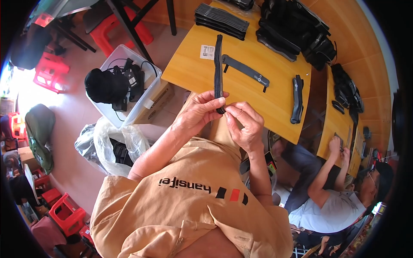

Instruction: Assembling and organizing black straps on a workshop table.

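My left hand [201,107] is closed around the lower end of a long, narrow black fabric strap [218,64], with the thumb on top. The strap points away from me over the near part of the yellow table [185,64]. At its near end, the fingertips of my right hand [246,124] pinch the same strap; the exact spot is partly hidden by the fingers. Just right of the strap lies a flat dark grey band [245,71] with small black tabs. Another folded black strap [297,99] rests near the table's right edge.
A stack of grey bands [221,21] and a heap of black straps [292,30] occupy the table's far side. To the left stand a clear plastic bin [157,71] and a plastic bag [107,142]. On the right, a co-worker [331,206] handles something small at another table.
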Demonstrator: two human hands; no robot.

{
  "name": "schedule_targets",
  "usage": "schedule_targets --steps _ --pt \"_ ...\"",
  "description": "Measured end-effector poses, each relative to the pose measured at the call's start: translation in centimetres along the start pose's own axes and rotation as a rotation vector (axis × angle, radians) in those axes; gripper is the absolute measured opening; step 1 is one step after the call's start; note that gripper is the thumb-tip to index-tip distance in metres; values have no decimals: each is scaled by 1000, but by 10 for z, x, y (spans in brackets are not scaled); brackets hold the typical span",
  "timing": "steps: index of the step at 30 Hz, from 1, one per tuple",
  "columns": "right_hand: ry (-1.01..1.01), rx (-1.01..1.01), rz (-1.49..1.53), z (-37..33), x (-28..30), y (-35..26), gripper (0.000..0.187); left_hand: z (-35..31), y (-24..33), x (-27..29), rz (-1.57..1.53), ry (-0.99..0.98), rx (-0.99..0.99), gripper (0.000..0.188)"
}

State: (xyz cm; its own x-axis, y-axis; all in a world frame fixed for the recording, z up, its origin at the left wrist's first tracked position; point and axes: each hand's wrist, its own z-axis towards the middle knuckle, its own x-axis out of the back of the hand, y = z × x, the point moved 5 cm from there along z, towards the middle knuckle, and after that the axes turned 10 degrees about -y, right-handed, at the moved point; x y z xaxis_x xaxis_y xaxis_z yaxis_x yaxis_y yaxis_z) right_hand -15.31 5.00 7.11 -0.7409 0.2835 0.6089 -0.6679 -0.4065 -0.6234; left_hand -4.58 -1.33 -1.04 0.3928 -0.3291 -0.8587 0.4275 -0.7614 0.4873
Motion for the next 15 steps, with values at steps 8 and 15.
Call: schedule_targets --steps 8,15 --pt "-151 -68 34 7 5 1 13 0 -5 1 58 63 -25 24" --pt "-126 -281 297 3 1 16 8 0 -5 -3 75 91 -36 24"
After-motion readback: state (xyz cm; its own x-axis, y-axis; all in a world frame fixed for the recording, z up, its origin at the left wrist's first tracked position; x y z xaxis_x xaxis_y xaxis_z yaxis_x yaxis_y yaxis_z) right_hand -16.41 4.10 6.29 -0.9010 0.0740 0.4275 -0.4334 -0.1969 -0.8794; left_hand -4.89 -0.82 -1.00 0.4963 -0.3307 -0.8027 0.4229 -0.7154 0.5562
